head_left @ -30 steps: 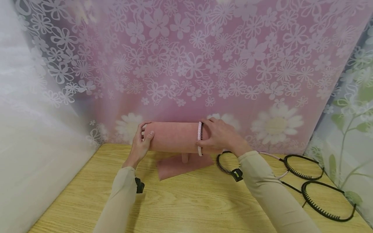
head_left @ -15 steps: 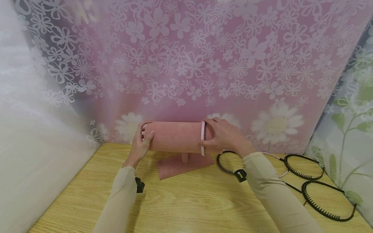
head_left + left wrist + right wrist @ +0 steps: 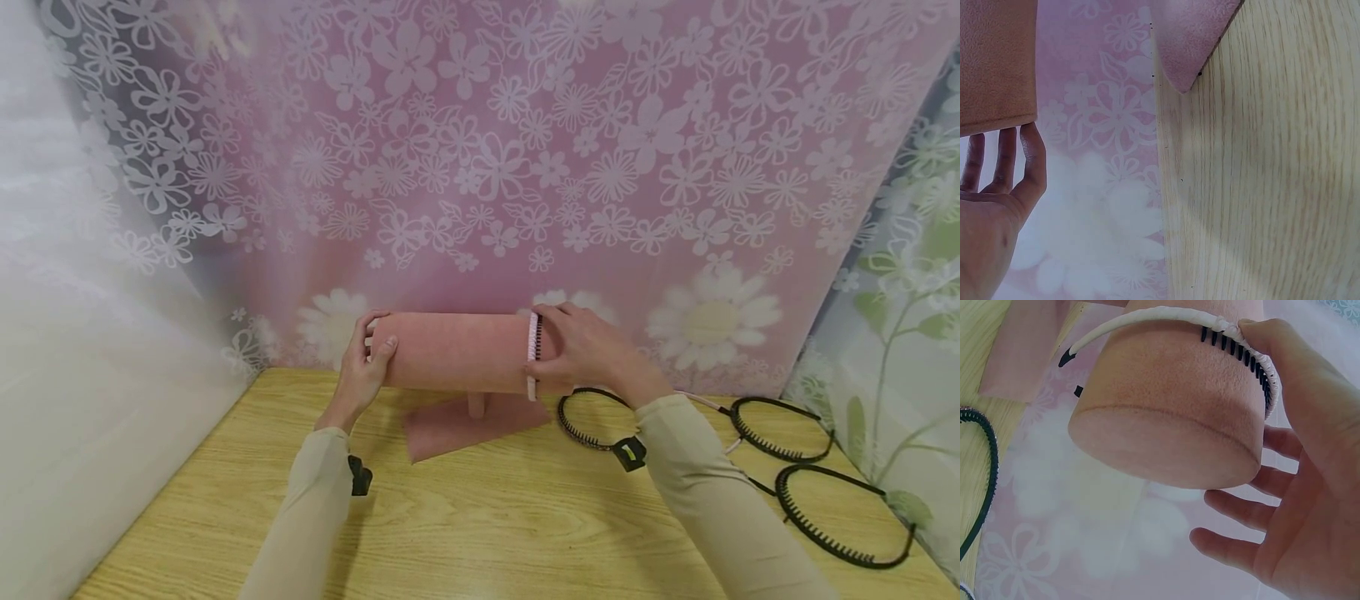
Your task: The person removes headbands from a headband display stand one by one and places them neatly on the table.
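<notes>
A pink, cloth-covered roll-shaped display stand (image 3: 450, 350) lies level on a short post above its flat pink base (image 3: 474, 428). My left hand (image 3: 360, 375) holds the roll's left end, thumb in front; in the left wrist view, several fingertips of that hand (image 3: 994, 225) touch the end's rim. Around the roll near its right end sits a white headband (image 3: 532, 387) with black comb teeth on its inner side. My right hand (image 3: 588, 350) grips this headband. In the right wrist view the thumb presses the headband (image 3: 1141, 317) near its top, while the other fingers reach behind the roll.
On the wooden table (image 3: 480, 525), several toothed headbands lie to the right, such as a black headband (image 3: 825, 537) in front and another black headband (image 3: 780, 450) behind it. A dark headband (image 3: 570, 429) lies by the right wrist. A pink flowered curtain (image 3: 480, 167) hangs close behind.
The white headband has slid a little to the right along the roll, and my right hand and forearm have shifted right with it. My left hand stays in place.
</notes>
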Action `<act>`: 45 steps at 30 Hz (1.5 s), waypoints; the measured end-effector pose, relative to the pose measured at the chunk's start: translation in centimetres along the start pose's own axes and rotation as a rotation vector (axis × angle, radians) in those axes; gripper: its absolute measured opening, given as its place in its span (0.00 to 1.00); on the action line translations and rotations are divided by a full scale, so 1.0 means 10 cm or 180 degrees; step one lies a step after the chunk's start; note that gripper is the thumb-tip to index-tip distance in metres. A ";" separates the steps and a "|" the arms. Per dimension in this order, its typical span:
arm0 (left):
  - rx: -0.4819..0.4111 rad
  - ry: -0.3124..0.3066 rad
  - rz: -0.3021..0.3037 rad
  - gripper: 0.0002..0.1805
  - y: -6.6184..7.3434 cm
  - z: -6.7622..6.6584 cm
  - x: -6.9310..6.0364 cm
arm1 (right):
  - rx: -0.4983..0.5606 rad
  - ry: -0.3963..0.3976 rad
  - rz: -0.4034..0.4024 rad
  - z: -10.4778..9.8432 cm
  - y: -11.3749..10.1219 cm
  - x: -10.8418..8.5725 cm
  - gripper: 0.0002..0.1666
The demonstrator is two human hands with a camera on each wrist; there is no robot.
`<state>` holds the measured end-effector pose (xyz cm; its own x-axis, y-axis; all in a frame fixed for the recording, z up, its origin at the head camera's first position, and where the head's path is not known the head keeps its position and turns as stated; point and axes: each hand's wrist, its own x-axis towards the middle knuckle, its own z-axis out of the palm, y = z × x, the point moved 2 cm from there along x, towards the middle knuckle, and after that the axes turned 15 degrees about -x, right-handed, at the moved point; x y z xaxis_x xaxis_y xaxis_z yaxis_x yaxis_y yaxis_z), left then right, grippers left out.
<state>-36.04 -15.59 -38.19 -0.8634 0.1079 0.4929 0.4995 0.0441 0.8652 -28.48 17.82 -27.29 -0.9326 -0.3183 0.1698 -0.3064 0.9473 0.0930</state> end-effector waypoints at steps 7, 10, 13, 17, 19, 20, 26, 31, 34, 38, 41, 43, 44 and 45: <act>0.0034 0.0008 -0.0042 0.30 0.01 0.00 0.00 | 0.0048 0.0013 -0.0031 0.00 0.05 -0.02 0.56; 0.0031 0.0013 -0.0040 0.30 0.01 0.00 0.00 | 0.0038 0.0016 -0.0036 0.00 0.06 -0.03 0.56; 0.0010 0.0020 -0.0038 0.29 0.02 0.01 0.00 | 0.0036 0.0026 -0.0034 0.00 0.08 -0.04 0.56; -0.0007 0.0016 -0.0038 0.30 0.02 0.02 0.00 | 0.0039 0.0042 -0.0035 0.01 0.09 -0.04 0.56; -0.0007 0.0011 -0.0044 0.30 0.02 0.02 0.00 | 0.0046 0.0043 -0.0036 0.01 0.09 -0.04 0.56; -0.0005 0.0014 -0.0043 0.30 0.02 0.02 0.00 | 0.0052 0.0042 -0.0037 0.01 0.10 -0.04 0.56; -0.0009 0.0012 -0.0041 0.29 0.01 0.01 0.00 | 0.0099 0.0019 -0.0020 0.00 0.12 -0.06 0.57; -0.0002 0.0001 -0.0047 0.30 0.01 0.01 0.00 | 0.0087 0.0037 -0.0015 0.01 0.15 -0.08 0.56; 0.0011 -0.0005 -0.0053 0.29 0.01 0.00 0.00 | 0.0100 0.0064 -0.0025 0.01 0.17 -0.09 0.56; 0.0034 -0.0013 -0.0068 0.29 0.01 0.00 0.00 | 0.0095 0.0087 -0.0063 0.01 0.19 -0.10 0.56; 0.0013 -0.0024 -0.0076 0.30 0.02 0.00 -0.01 | 0.0065 0.0091 -0.0105 0.01 0.21 -0.10 0.56; -0.0017 -0.0029 -0.0079 0.30 0.02 0.00 -0.01 | 0.0063 0.0081 -0.0134 0.00 0.22 -0.10 0.55; -0.0027 -0.0030 -0.0080 0.30 0.02 0.00 -0.01 | 0.0066 0.0072 -0.0147 0.00 0.22 -0.11 0.55; -0.0032 -0.0030 -0.0079 0.30 0.02 0.00 -0.01 | 0.0068 0.0063 -0.0158 -0.01 0.23 -0.11 0.55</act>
<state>-35.81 -15.54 -38.05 -0.8748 0.1161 0.4704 0.4770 0.0370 0.8781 -28.13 20.31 -27.21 -0.9123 -0.3655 0.1850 -0.3565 0.9308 0.0809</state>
